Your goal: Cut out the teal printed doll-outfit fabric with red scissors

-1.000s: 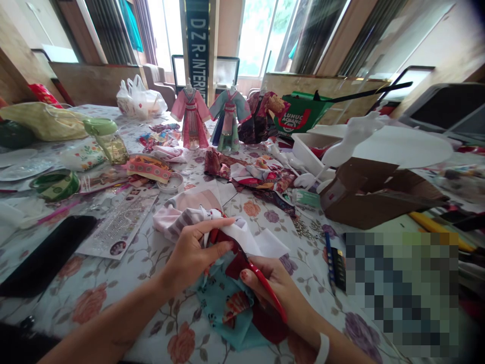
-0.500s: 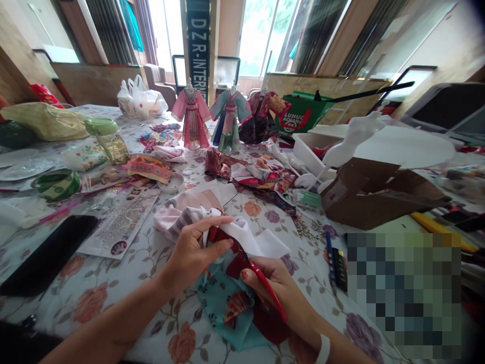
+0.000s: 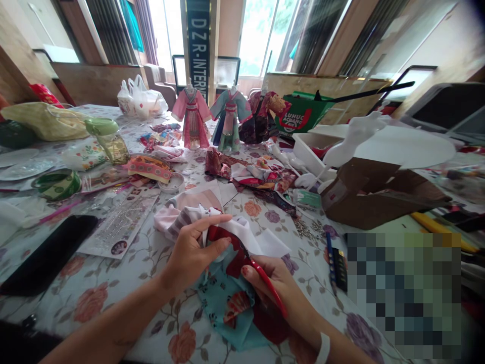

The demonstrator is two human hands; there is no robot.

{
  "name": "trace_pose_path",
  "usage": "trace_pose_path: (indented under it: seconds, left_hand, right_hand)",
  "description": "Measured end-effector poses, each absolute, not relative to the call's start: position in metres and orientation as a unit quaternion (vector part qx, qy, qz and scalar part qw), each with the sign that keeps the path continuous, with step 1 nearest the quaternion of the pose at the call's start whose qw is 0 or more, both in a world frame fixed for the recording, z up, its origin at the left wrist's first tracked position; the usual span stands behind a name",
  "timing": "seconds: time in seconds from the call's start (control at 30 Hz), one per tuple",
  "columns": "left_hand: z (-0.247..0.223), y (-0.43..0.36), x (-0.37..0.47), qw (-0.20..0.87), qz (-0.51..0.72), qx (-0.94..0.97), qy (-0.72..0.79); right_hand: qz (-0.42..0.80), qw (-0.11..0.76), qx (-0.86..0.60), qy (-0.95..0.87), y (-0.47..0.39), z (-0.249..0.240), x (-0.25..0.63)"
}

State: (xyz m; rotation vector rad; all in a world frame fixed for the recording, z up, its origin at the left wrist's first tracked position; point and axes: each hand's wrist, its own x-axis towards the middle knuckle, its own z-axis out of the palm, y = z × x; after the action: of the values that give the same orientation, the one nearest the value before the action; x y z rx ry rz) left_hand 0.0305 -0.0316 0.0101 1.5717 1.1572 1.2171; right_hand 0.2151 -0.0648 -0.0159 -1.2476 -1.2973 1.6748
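My left hand (image 3: 200,246) pinches layered cloth between thumb and fingers. My right hand (image 3: 278,283) is closed around the red handles of a pair of scissors (image 3: 268,284), whose blades lie at the cloth. The bundle has a teal printed part (image 3: 217,308), a dark red part (image 3: 271,321) hanging below the hands, and white cloth (image 3: 246,237) beyond them. Pink and grey striped cloth (image 3: 178,222) rests just beyond my left hand.
Dressed doll forms (image 3: 191,119) stand at the back. To the left lie a black phone (image 3: 49,253), a bead sheet (image 3: 119,222) and green tape (image 3: 56,184). At right are a cardboard box (image 3: 364,194) and a blue pen (image 3: 330,260). Fabric scraps (image 3: 261,174) lie ahead.
My right hand and the scissors have shifted very slightly. More of the dark red cloth shows between my hands. My left hand stays almost in place.
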Motion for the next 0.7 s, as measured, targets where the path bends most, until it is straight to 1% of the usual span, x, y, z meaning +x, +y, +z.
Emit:
trace_pose_path:
  seconds: [0.27, 0.7]
  left_hand:
    - [0.007, -0.0306, 0.0305, 0.401, 0.487, 0.614, 0.475]
    - [0.0057, -0.0293, 0.0297, 0.429, 0.478, 0.592, 0.487]
  right_hand:
    - [0.649, 0.329, -0.463, -0.507, -0.0651, -0.015, 0.2155]
    - [0.655, 0.328, -0.456, -0.505, -0.0644, -0.0194, 0.2165]
